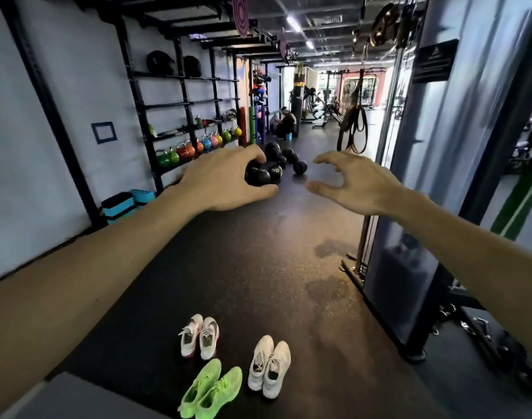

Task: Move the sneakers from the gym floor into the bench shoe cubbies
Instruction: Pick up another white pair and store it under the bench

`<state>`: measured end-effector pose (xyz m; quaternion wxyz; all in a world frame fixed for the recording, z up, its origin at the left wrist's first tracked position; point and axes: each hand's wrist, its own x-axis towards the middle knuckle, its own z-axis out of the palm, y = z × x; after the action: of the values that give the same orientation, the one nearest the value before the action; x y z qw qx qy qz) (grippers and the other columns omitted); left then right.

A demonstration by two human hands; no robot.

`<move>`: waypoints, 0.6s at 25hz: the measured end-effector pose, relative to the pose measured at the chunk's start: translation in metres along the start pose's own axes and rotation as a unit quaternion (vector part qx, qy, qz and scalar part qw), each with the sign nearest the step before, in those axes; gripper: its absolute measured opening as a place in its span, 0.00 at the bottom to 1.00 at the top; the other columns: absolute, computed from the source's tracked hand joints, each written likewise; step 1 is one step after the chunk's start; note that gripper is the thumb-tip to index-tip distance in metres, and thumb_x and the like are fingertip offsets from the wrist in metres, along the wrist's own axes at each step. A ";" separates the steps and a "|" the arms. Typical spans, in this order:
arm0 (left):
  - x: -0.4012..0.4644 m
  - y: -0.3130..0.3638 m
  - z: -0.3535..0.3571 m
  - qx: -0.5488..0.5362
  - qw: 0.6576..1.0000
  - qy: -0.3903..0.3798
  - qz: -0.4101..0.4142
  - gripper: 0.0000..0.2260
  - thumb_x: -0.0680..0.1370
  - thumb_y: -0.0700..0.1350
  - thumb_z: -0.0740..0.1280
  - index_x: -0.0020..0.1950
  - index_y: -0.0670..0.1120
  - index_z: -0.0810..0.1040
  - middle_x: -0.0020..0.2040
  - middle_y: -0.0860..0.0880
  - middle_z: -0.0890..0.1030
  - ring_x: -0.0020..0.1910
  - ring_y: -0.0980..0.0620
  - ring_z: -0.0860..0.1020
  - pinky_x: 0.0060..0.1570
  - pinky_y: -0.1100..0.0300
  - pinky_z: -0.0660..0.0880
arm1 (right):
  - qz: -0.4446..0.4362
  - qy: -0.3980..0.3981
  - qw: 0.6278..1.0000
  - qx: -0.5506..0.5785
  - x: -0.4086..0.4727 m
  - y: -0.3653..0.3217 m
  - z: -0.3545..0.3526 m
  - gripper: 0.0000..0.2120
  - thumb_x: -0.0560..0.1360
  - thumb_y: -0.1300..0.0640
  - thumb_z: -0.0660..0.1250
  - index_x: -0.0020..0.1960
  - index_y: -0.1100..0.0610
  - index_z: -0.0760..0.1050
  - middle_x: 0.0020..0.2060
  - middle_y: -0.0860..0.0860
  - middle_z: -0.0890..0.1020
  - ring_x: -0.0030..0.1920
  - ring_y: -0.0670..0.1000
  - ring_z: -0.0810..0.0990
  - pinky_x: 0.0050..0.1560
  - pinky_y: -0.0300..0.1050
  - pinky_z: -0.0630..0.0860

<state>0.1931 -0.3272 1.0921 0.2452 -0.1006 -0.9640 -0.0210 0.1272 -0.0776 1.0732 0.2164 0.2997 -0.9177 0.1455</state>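
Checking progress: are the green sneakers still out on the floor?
Out. The green sneakers sit side by side on the dark floor; neither hand touches them.

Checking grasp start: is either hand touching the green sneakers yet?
Apart. The head view shows the left hand and right hand raised, empty, while the green sneakers lie on the floor.

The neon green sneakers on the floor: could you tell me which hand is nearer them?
Left, marginally. The left hand hangs above the neon green sneakers; the right hand is up and further right. Neither touches them.

Three upright pairs on dark gym floor: white-pink sneakers [199, 337]; white sneakers [269, 367]; neon-green sneakers [210, 390] nearest.
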 end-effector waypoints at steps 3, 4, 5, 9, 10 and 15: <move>0.056 -0.030 0.047 -0.016 1.000 -0.015 0.013 0.30 0.69 0.73 0.61 0.65 0.58 0.68 0.65 0.52 0.75 0.59 0.48 0.74 0.51 0.51 0.74 | 0.010 -0.004 1.000 0.000 0.048 0.035 0.045 0.31 0.70 0.28 0.56 0.67 0.45 0.64 0.65 0.48 0.73 0.61 0.53 0.74 0.51 0.48 0.69; 0.074 -0.040 0.066 -0.021 0.999 -0.022 0.012 0.30 0.69 0.73 0.61 0.65 0.58 0.68 0.65 0.52 0.75 0.60 0.49 0.74 0.52 0.50 0.74 | 0.014 -0.009 1.000 -0.002 0.065 0.049 0.062 0.31 0.71 0.29 0.56 0.67 0.44 0.64 0.65 0.48 0.73 0.61 0.53 0.73 0.52 0.49 0.70; 0.090 -0.050 0.086 -0.026 0.999 -0.032 0.010 0.30 0.68 0.73 0.61 0.65 0.59 0.68 0.65 0.53 0.75 0.60 0.49 0.74 0.53 0.49 0.75 | 0.018 -0.016 1.000 -0.003 0.080 0.063 0.081 0.30 0.71 0.29 0.56 0.67 0.44 0.63 0.66 0.47 0.72 0.62 0.53 0.73 0.53 0.51 0.71; 0.151 -0.088 0.165 -0.041 0.997 -0.059 0.001 0.31 0.68 0.74 0.59 0.66 0.59 0.67 0.67 0.53 0.73 0.61 0.49 0.74 0.53 0.50 0.73 | 0.021 -0.028 0.999 -0.002 0.138 0.117 0.154 0.31 0.71 0.29 0.57 0.68 0.44 0.62 0.67 0.48 0.71 0.61 0.54 0.74 0.54 0.53 0.73; 0.162 -0.095 0.183 -0.040 0.997 -0.065 -0.001 0.31 0.68 0.74 0.60 0.67 0.59 0.67 0.67 0.54 0.73 0.61 0.50 0.73 0.51 0.52 0.72 | 0.018 -0.031 0.999 0.003 0.148 0.128 0.171 0.31 0.71 0.30 0.57 0.69 0.45 0.62 0.68 0.49 0.70 0.60 0.55 0.74 0.54 0.53 0.74; 0.216 -0.133 0.291 -0.067 0.992 -0.109 -0.020 0.31 0.68 0.73 0.61 0.68 0.61 0.64 0.67 0.54 0.72 0.62 0.50 0.73 0.52 0.51 0.71 | 0.035 -0.048 0.998 0.034 0.201 0.179 0.278 0.30 0.73 0.34 0.60 0.70 0.47 0.62 0.68 0.51 0.70 0.60 0.56 0.74 0.51 0.45 0.64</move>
<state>-0.1561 -0.3916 0.9402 0.1312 -0.0993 -0.9832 -0.0791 -0.2146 -0.1468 0.9059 0.1566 0.2813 -0.9314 0.1701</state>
